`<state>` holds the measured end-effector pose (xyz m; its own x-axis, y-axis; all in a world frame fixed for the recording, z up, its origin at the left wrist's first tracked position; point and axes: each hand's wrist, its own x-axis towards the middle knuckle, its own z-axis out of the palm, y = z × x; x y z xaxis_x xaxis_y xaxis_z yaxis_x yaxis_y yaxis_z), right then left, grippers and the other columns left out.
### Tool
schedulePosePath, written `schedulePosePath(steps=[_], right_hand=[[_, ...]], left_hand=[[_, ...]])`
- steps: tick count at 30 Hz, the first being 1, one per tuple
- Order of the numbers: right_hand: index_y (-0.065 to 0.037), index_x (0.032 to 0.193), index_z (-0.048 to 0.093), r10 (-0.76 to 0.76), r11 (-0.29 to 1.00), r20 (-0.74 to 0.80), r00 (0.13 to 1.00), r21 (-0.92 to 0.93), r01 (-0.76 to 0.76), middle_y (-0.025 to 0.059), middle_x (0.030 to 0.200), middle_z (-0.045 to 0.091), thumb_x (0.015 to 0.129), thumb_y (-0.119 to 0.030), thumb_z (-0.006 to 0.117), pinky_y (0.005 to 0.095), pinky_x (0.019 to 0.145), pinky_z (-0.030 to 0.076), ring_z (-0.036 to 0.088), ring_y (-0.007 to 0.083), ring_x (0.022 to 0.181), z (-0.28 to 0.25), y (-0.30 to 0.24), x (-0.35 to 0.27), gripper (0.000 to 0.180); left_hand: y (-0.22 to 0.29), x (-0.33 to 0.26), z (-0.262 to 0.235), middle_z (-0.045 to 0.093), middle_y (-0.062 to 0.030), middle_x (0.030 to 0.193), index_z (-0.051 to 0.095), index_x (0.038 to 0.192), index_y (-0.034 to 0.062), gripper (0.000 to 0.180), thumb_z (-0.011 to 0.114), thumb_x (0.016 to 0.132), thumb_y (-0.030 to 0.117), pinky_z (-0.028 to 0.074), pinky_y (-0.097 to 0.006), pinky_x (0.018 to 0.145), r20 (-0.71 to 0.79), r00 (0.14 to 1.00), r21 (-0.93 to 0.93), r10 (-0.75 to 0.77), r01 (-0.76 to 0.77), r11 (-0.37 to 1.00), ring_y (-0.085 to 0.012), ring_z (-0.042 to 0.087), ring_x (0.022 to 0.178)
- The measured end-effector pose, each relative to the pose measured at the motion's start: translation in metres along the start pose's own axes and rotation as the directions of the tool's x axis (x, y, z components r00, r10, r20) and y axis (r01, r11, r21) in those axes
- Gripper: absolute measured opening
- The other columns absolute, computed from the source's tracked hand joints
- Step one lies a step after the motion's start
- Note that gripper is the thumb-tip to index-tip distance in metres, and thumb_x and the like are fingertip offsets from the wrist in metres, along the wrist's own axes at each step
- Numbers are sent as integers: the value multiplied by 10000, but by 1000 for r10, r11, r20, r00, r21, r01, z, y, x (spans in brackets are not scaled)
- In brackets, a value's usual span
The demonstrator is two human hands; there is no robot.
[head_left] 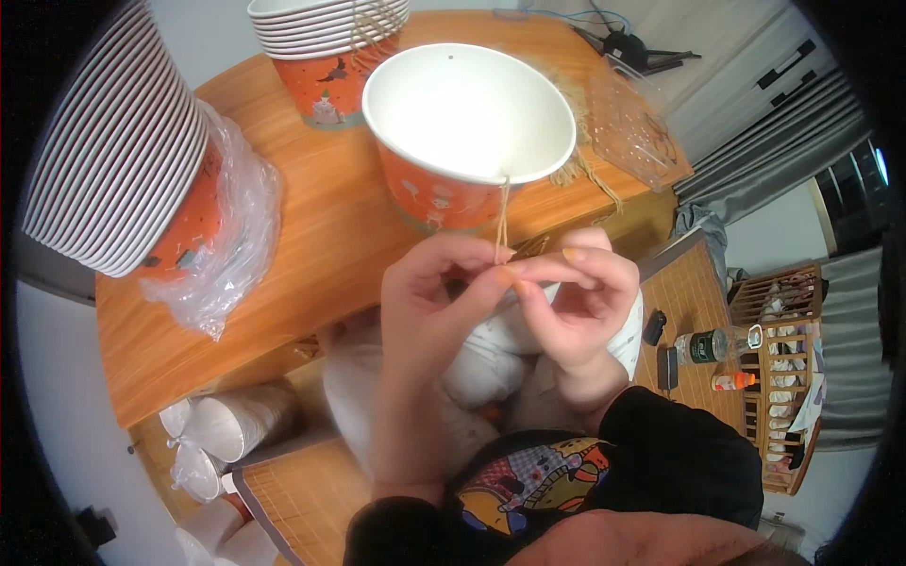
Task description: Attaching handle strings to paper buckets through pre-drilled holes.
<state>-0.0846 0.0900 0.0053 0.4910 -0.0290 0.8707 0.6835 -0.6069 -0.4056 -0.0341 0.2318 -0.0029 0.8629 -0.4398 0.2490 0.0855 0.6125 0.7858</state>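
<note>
An orange paper bucket (434, 193) with a white inside stands upright at the table's front edge. Tan twine (504, 212) passes over its near rim and hangs down to my fingers. My left hand (444, 288) pinches the twine between thumb and forefinger, just below the rim. From the right, my right hand (576, 292) meets it with thumb and forefinger pressed together on the twine's lower end. The fingertips of both hands touch, and the twine's tip is hidden among them. A small dark hole shows in the bucket's far wall.
On the wooden table (293, 222), a tall stack of nested buckets (123, 151) leans in clear plastic (236, 226) at left. A shorter stack (326, 80) stands behind. More twine (576, 123) and a clear plastic tray (637, 123) lie at right. Wrapped white cups (236, 424) sit below left.
</note>
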Motion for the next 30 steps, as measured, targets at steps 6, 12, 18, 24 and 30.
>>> schedulePosePath(steps=[6,12,18,24,30], right_hand=[[-34,1143,420,-21,1000,16,1000,-15,21,73,879,715,730,77,697,272,735,380,483,156,795,1,-2,8,510],[-56,1144,469,-143,984,-5,990,-112,142,61,881,717,708,52,719,256,711,381,484,155,761,3,0,21,514],[-79,1060,586,-137,981,11,990,-134,137,1,869,706,662,27,753,266,685,410,501,173,720,12,-4,37,444],[-109,966,659,-148,972,81,986,-173,160,-29,854,693,645,-14,759,271,687,411,509,172,738,14,-10,50,349],[-114,914,691,-115,956,220,969,-241,168,-44,856,690,644,-55,763,273,691,413,516,163,752,13,-14,58,285]], left_hand=[[2,1,3,658,-28,880,655,915,2,125,691,798,-25,467,-202,695,-36,998,8,-44,44,999,-66,575,763],[2,-1,2,658,-21,839,660,898,6,117,705,793,-17,470,-205,664,-107,991,132,85,-71,989,-63,582,735],[-2,-2,3,664,-55,810,672,849,35,144,731,739,-36,471,-230,607,-238,901,362,362,-263,894,-113,610,695],[10,2,0,648,-66,778,666,824,62,197,738,675,-44,489,-287,602,-30,738,751,674,-428,502,-216,616,670],[10,5,-4,642,-58,768,648,815,71,179,720,684,-27,480,-299,582,20,646,797,763,-471,377,-207,604,675]])
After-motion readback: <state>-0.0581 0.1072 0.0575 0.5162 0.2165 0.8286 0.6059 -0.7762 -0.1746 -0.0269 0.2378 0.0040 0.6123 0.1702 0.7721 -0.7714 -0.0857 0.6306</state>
